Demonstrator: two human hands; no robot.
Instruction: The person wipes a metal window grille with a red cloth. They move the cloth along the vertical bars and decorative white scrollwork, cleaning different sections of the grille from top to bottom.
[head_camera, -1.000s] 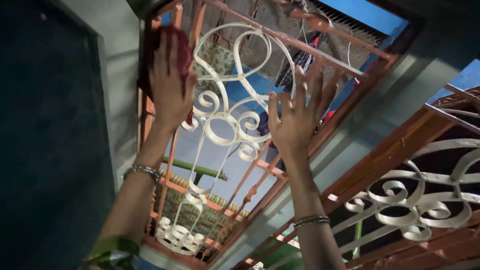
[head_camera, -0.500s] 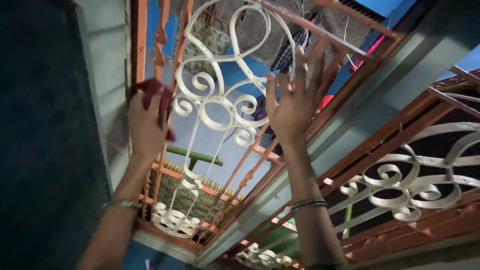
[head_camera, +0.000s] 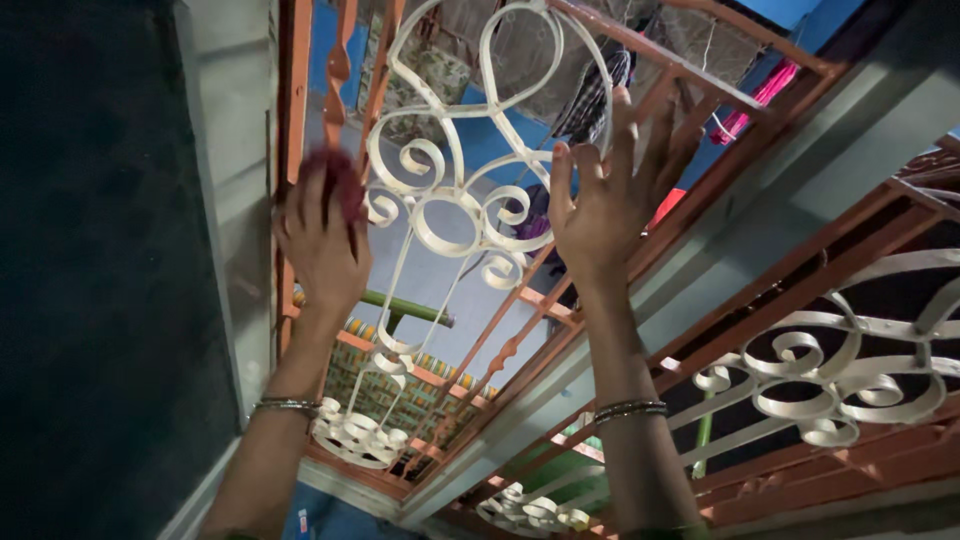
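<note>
Left hand (head_camera: 322, 240) fingers press a dark red cloth (head_camera: 338, 182) against the window grille (head_camera: 455, 215) left edge; right hand (head_camera: 600, 205) braces, fingers spread. Firm, bar-following strokes suit best.

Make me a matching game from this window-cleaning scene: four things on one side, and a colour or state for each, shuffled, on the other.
Things:
1. left hand
2. right hand
3. scrollwork
4. grille bars

Descriptions:
A. cream-white curls
B. orange-red
C. presses a dark red cloth to the grille
D. open, fingers spread against the grille

Pairs: 1-C, 2-D, 3-A, 4-B
</note>
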